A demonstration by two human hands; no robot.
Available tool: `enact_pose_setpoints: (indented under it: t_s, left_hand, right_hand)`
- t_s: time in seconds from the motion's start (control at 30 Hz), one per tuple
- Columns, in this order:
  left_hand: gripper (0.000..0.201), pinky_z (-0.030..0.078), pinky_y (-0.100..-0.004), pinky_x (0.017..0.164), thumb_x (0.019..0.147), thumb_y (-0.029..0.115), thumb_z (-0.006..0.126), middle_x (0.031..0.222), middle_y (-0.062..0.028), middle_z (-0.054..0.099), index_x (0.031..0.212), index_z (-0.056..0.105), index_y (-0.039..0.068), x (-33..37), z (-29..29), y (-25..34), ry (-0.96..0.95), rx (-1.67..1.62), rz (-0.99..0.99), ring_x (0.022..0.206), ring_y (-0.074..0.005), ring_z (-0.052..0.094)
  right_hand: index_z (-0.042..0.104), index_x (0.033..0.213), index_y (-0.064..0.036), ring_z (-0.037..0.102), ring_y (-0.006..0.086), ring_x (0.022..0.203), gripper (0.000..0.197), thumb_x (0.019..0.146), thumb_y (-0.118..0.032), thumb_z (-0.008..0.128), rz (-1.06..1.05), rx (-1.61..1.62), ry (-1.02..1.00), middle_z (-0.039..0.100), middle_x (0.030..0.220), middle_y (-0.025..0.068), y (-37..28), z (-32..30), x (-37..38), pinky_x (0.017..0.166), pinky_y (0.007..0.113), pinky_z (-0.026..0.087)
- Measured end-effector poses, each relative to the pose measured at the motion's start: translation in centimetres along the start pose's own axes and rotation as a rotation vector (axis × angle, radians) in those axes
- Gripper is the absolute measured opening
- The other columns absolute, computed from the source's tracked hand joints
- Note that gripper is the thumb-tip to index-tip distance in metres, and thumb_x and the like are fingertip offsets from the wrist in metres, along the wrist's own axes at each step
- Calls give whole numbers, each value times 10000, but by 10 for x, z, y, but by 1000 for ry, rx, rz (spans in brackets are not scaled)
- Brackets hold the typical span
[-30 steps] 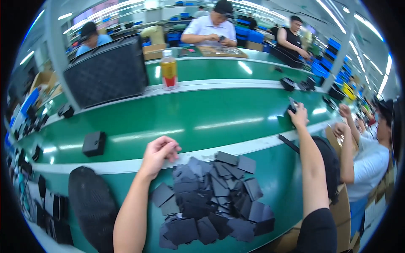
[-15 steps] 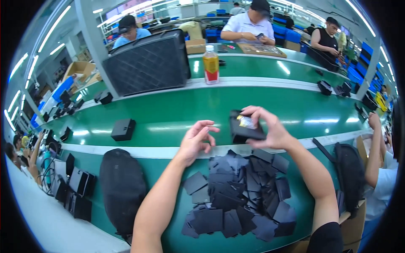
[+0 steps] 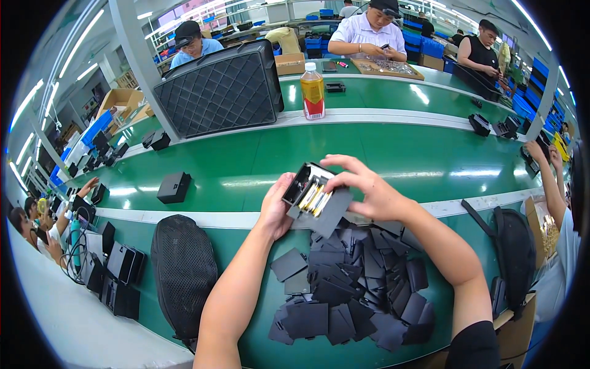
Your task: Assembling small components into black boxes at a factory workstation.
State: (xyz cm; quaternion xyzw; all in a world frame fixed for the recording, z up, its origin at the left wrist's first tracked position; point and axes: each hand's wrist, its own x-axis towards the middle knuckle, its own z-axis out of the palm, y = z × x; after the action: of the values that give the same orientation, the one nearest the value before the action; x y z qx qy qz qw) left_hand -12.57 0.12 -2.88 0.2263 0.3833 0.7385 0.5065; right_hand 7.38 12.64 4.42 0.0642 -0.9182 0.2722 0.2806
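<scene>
A black box (image 3: 297,187) with an uncovered compartment is tilted between my two hands above the near belt edge. Gold and silver cylindrical batteries (image 3: 316,198) lie side by side inside it. My left hand (image 3: 276,208) is closed around the box's left side. From the right, my right hand (image 3: 376,192) grips its other end, with fingertips over the batteries. A flat black cover (image 3: 330,216) sticks out below the compartment, next to my right thumb; whether it is attached cannot be made out. Directly below lies a heap of flat black covers (image 3: 335,280).
Another black box (image 3: 174,187) sits on the green belt (image 3: 246,154) to the left. A black mesh pouch (image 3: 183,270) and a black bag (image 3: 513,252) flank the heap. Beyond stand a bottle (image 3: 313,92) and a large black tray (image 3: 218,92). Co-workers sit across and at both sides.
The black box has moved left and turned, so its batteries now show. My left hand, previously free with fingers apart, has taken hold of it. My right hand has shifted left with it.
</scene>
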Motion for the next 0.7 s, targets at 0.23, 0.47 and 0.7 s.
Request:
enact_pose_setpoints:
  t_s: [0.23, 0.47, 0.7]
  left_hand:
    - [237, 538, -270, 641, 1023, 292, 497, 949, -89, 630, 1065, 514, 60, -2, 3, -16, 172, 190, 195, 716, -142, 622]
    - [178, 488, -242, 578, 1005, 234, 546, 857, -59, 597, 952, 472, 81, 1, 22, -32, 111, 428, 456, 664, -108, 555]
    - [203, 521, -265, 549, 980, 216, 595, 892, -66, 606, 923, 428, 116, -6, 27, -25, 123, 427, 381, 674, -113, 601]
  right_hand:
    - [598, 1042, -63, 615, 336, 956, 273, 778, -16, 653, 428, -363, -125, 485, 1350, 129, -17, -9, -3, 870, 424, 496]
    - [534, 1081, -34, 613, 324, 830, 323, 838, -203, 665, 734, -353, -173, 502, 1207, 156, -29, 0, 4, 849, 420, 507]
    - [413, 1287, -37, 567, 333, 1112, 642, 781, -236, 755, 594, -182, 3, 469, 1364, 160, -9, -16, -9, 935, 419, 471]
